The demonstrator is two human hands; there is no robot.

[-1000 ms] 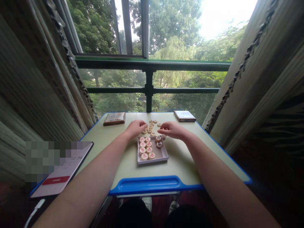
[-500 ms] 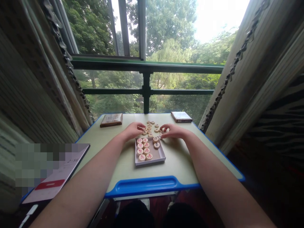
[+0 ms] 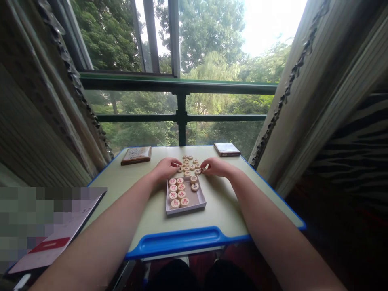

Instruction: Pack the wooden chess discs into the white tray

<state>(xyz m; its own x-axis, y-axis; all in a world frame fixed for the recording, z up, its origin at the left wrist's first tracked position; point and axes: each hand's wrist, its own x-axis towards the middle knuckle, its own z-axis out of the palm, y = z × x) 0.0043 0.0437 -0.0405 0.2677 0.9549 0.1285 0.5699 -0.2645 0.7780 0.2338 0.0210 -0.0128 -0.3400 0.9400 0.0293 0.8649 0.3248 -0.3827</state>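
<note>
A shallow white box (image 3: 185, 209) stands on the pale table, with two columns of red-marked round pieces (image 3: 182, 195) at its left and two dark-marked pieces (image 3: 195, 187) at its upper right. Behind the box lie several loose wooden pieces (image 3: 186, 163). At their left side, my left hand (image 3: 167, 167) has its fingertips closed on a round piece (image 3: 180, 169). My right hand (image 3: 216, 167) is at the right of the group, its thumb and fingers curled on a piece (image 3: 203, 170) at the edge.
A brown-edged flat box (image 3: 136, 155) lies at the back left of the table, and a white-topped one (image 3: 227, 149) at the back right. A blue tray ledge (image 3: 182, 239) runs along the front edge. A partly blurred screen (image 3: 60, 230) is at the left.
The whole view has shifted, moving the table and box slightly left in the picture. Near my right hand, the loose pieces have changed place and more of them show.
</note>
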